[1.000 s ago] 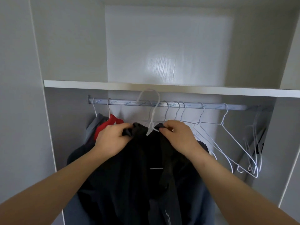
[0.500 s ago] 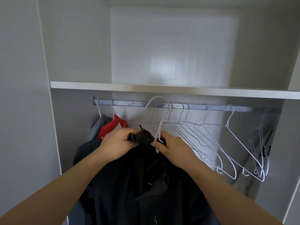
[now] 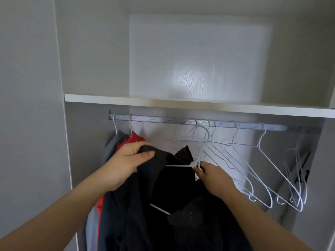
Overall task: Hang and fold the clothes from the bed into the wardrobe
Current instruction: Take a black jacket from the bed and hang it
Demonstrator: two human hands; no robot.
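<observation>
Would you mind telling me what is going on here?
A person is fitting a black garment onto a white wire hanger. The left hand grips its fabric, while the right hand pinches the hanger's neck. Its hook seems not yet on the rail. A red garment and a grey one hang at the left; empty hangers hang to the right.

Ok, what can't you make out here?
Head view:
- Lower half of the black jacket: cut off by the bottom edge.
- Left shoulder of the white hanger: under the jacket the left hand grips.
- Most of the grey garment: behind the red garment.
- Count of the far-right hangers: shadowed, overlapping.
</observation>
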